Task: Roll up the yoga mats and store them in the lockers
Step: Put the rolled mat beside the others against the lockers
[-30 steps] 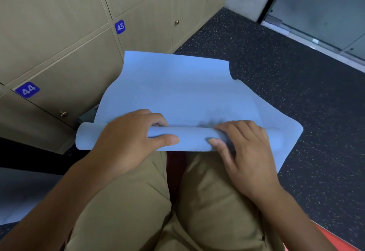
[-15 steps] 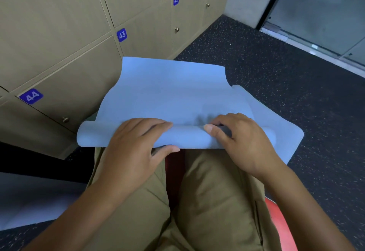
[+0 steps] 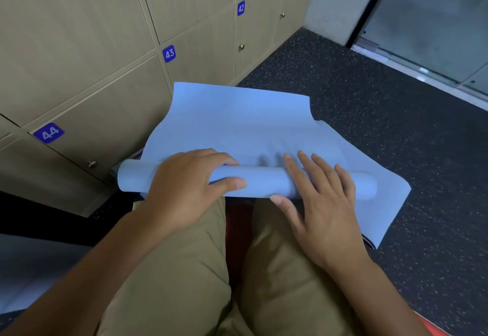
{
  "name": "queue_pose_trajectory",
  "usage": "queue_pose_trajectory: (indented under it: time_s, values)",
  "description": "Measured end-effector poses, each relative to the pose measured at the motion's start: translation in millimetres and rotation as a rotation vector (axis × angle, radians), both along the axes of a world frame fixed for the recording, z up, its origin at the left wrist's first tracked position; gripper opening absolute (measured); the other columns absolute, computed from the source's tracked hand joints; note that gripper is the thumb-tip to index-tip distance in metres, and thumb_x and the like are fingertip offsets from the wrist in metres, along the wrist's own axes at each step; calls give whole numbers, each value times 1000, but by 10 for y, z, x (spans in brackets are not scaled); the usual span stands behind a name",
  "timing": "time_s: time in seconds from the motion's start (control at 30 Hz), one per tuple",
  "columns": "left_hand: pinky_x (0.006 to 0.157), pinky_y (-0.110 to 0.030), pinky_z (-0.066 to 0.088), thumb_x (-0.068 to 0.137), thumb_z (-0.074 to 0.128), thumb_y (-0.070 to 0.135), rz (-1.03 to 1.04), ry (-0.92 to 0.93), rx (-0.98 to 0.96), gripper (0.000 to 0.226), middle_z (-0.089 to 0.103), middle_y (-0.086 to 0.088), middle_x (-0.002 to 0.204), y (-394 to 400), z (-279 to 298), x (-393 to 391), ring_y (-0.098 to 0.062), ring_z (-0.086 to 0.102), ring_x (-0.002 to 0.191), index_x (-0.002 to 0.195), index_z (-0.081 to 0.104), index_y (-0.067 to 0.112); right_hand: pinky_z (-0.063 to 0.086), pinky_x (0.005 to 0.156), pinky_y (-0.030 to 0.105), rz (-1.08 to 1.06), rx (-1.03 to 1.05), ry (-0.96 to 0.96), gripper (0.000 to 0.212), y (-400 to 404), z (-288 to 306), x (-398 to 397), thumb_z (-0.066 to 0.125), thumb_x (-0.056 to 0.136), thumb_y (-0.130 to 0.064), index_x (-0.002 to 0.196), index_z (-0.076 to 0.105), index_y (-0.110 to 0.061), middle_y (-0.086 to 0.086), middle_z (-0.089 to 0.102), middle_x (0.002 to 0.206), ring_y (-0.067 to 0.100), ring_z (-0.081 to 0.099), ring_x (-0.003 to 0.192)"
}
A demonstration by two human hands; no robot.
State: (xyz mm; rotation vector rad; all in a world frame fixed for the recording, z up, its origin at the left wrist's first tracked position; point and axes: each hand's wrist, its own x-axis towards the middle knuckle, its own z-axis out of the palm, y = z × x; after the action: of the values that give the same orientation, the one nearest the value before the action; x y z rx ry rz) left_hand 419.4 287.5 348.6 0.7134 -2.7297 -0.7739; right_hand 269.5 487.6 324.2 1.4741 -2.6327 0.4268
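Dark speckled flooring (image 3: 369,103) is running from the middle out toward three o'clock, with beige lockers (image 3: 111,97) filling the stretch from nine to twelve o'clock; blue plates on the doors are reading 44 (image 3: 48,132), 43 (image 3: 169,53) and 42 (image 3: 241,8), and a further one near twelve o'clock is too small to read surely. At the centre a light blue yoga mat (image 3: 237,121) is lying across the person's knees in tan trousers (image 3: 179,269), its near edge wound into a roll (image 3: 261,181), its loose part spreading toward twelve o'clock; the left hand (image 3: 184,187) is gripping the roll, fingers curled over the top and thumb underneath; the right hand (image 3: 320,201) is lying flat on it, fingers straight and spread, thumb at the near edge; both forearms are reaching in from six o'clock.
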Motion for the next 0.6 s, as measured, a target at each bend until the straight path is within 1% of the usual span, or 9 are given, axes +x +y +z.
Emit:
queue_pose_trajectory:
  time_s: [0.1, 0.17, 0.23, 0.3, 0.37, 0.4, 0.47, 0.53, 0.6]
  values:
    - [75, -13, 36, 83, 46, 71, 8, -39, -2, 45, 66, 18, 95, -72, 6, -66, -3, 59, 90, 106, 68, 40, 28, 116, 45, -8, 16, -37, 65, -89, 40, -79, 31, 101, -68, 147, 52, -27, 1, 55, 148, 25, 49, 136]
    - [79, -13, 35, 83, 50, 68, 18, 5, -11, 42, 66, 22, 101, -101, -2, -96, -2, 57, 96, 110, 68, 41, 31, 112, 42, 1, 43, -58, 66, -154, 72, -135, 29, 100, -69, 144, 55, -28, -2, 57, 145, 22, 51, 132]
    - [84, -23, 41, 86, 56, 64, 24, 94, -39, 39, 64, 22, 106, -92, -31, -104, -3, 56, 100, 111, 71, 37, 30, 111, 39, 15, 90, -83, 68, -208, 98, -189, 25, 99, -71, 144, 55, -30, -3, 57, 147, 20, 50, 135]
    - [84, -34, 46, 89, 57, 58, 54, 185, -84, 35, 65, 19, 103, -38, -89, -93, -8, 56, 95, 103, 75, 31, 26, 113, 37, 27, 142, -109, 72, -247, 126, -226, 20, 97, -73, 147, 52, -32, -4, 53, 151, 17, 45, 140]
    - [82, -40, 50, 93, 58, 51, 86, 247, -159, 33, 69, 14, 102, 25, -155, -65, -13, 59, 94, 102, 78, 25, 23, 114, 36, 34, 170, -134, 75, -274, 153, -250, 16, 95, -74, 149, 48, -34, -5, 48, 155, 15, 41, 143]
    - [83, -42, 50, 94, 59, 49, 93, 262, -195, 34, 71, 11, 104, 50, -181, -46, -16, 62, 95, 105, 78, 23, 22, 115, 35, 36, 184, -144, 76, -287, 169, -261, 13, 94, -75, 150, 46, -36, -6, 46, 157, 13, 39, 144]
    - [91, -40, 49, 94, 59, 51, 85, 245, -252, 42, 72, 7, 111, 86, -213, -11, -20, 64, 101, 113, 77, 18, 21, 115, 34, 41, 207, -156, 79, -322, 194, -297, 8, 92, -76, 152, 44, -38, -8, 42, 159, 11, 37, 145]
    - [102, -36, 42, 90, 60, 59, 51, 180, -304, 55, 70, 5, 120, 99, -233, 5, -21, 62, 109, 121, 73, 16, 21, 115, 33, 44, 230, -170, 84, -369, 215, -342, 4, 88, -77, 152, 43, -39, -9, 42, 159, 11, 38, 145]
    - [110, -37, 37, 86, 60, 64, 7, 111, -332, 66, 68, 4, 128, 76, -265, 7, -21, 60, 117, 128, 69, 15, 22, 114, 33, 43, 250, -168, 87, -409, 233, -374, 0, 85, -78, 151, 44, -39, -10, 44, 158, 11, 39, 144]
